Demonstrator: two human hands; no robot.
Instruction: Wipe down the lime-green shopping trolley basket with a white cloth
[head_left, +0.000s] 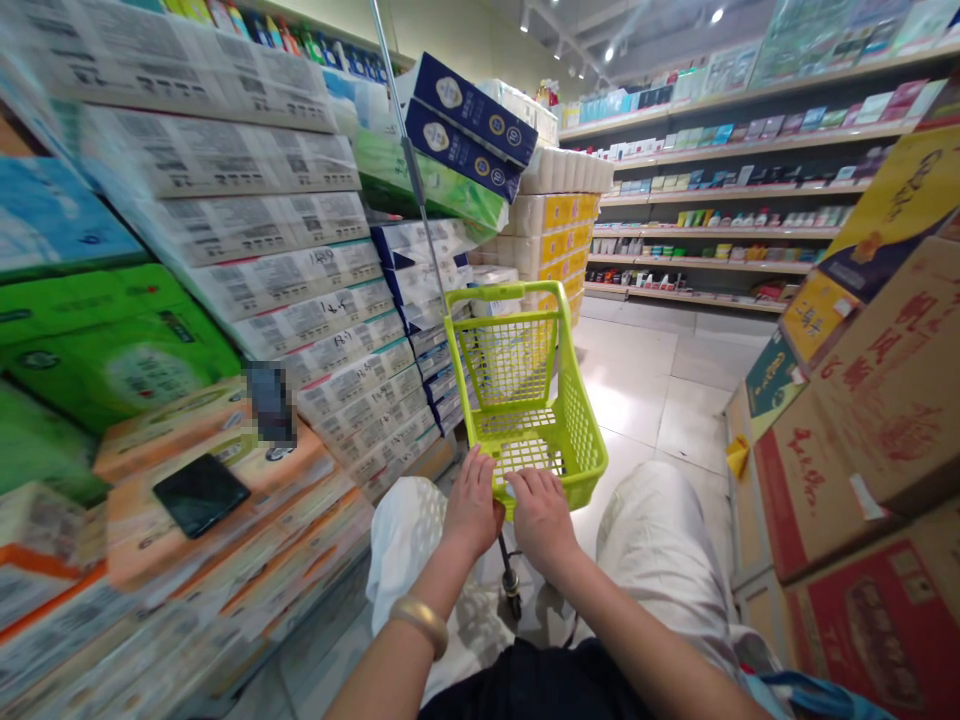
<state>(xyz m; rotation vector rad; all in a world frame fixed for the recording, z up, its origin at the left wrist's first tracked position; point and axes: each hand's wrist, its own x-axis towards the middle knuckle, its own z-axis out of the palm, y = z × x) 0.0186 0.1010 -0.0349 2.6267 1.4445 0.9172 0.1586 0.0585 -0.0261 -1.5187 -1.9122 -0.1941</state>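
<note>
A lime-green plastic shopping basket (581, 440) on wheels stands on the tiled floor just ahead of my knees, and nothing lies in it. My left hand (471, 505) grips its near rim, fingers curled over the edge; a gold bangle sits on that wrist. Right beside it, my right hand (541, 515) also holds the near rim with the fingers wrapped down. A thin metal pull handle (411, 170) rises from the basket's far side toward the upper left.
Stacked tissue packs (300, 300) fill the left side, with a black phone (200, 493) lying on an orange pack. Cardboard cartons (877, 420) are piled on the right. Shelves of goods (720, 200) line the far wall beyond an open tiled aisle (660, 380).
</note>
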